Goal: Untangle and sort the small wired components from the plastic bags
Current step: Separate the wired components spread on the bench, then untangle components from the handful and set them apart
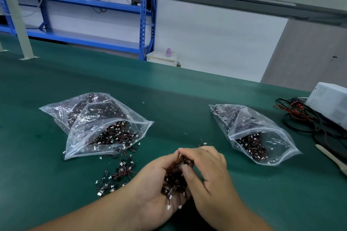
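My left hand (153, 191) lies palm up near the front edge of the green bench and cups a tangled clump of small wired components (175, 181), black with red wires and white plugs. My right hand (205, 169) lies over the clump, its thumb and fingertips pinching into it. A loose pile of the same components (117, 174) spills on the mat left of my hands. An open clear plastic bag (97, 127) full of components lies at the left. A second open bag (259, 135) lies at the right.
A white box-shaped device (332, 103) stands at the right edge, with a tangle of black and red cables (304, 118) beside it. A pale flat tool (332, 157) lies at the near right. Blue shelving (93, 15) stands behind the green bench mat (187, 103).
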`<state>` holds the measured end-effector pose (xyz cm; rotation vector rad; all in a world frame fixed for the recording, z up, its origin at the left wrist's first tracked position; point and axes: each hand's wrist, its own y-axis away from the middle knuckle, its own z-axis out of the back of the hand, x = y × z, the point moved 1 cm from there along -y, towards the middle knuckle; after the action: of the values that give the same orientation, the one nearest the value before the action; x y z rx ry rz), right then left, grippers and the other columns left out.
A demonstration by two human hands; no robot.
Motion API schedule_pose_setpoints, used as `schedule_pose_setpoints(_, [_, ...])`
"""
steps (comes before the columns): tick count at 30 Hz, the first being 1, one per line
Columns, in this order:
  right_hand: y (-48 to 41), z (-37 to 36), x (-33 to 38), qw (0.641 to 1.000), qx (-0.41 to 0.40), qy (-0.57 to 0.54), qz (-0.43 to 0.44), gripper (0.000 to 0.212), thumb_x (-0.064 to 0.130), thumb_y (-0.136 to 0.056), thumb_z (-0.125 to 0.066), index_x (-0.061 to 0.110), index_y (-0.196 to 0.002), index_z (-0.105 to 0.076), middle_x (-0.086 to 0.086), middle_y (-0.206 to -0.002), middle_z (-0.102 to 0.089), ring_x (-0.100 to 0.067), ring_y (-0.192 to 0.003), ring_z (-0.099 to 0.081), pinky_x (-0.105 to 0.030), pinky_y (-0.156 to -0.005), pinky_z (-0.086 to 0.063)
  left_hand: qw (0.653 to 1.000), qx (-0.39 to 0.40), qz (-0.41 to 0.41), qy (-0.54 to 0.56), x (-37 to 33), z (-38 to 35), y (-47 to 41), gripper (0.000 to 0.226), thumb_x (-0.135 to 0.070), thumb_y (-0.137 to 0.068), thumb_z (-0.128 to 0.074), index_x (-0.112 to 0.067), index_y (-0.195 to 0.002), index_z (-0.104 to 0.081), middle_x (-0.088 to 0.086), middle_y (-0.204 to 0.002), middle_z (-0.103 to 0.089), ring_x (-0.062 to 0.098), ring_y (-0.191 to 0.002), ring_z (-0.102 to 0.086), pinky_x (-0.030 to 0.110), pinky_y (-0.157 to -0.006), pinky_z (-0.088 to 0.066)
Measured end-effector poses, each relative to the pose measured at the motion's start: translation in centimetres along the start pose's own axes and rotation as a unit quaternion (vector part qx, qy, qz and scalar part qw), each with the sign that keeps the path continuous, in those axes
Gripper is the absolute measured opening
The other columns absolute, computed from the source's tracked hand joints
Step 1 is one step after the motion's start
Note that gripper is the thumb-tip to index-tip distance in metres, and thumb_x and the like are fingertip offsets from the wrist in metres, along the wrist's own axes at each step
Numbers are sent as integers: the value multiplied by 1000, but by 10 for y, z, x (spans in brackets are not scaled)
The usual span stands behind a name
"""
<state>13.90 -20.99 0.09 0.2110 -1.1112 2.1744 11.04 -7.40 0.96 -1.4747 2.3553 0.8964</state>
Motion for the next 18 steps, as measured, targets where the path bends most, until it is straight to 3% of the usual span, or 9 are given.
schedule_pose_setpoints(4, [0, -1, -6, 999, -27, -5, -24, 31, 32, -91, -50, 25, -116, -67, 21, -107, -60, -5, -108, -54, -35, -94, -41, 1000, -9, -1, -12, -1, 3, -2, 28, -20, -76, -75, -3, -97, -77, 9, -91, -70, 17, -70, -66, 29, -70, -55])
schedule_pose_setpoints(7, [-1, -2, -11, 997, -54, -37, -37, 27, 28, -86, -57, 21, -110, -68, 17, -95, -59, -11, -96, -59, -32, -85, -48, 999, -17, -14, -44, 1, 1, -1, 20, -11, -78, -70, -10, -97, -77, 7, -79, -69, 15, -62, -63, 25, -58, -54])
schedule_pose_setpoints(12, [-1, -3, -15, 993, -79, -58, -66, 17, 26, -80, -63, 30, -97, -65, 11, -80, -55, -11, -79, -57, -14, -70, -42, 996, -50, -38, -65, 3, -1, 0, 14, -7, -91, -63, -12, -103, -68, 7, -79, -69, 14, -60, -62, 22, -49, -49])
schedule_pose_setpoints(18, [0, -6, -20, 977, -82, -130, -147, 16, 27, -78, -69, 38, -86, -63, 9, -71, -63, -8, -63, -58, -13, -59, -44, 988, -54, -51, -136, 5, -2, -1, 12, -10, -93, -62, -11, -103, -69, 4, -79, -65, 9, -57, -55, 20, -43, -42])
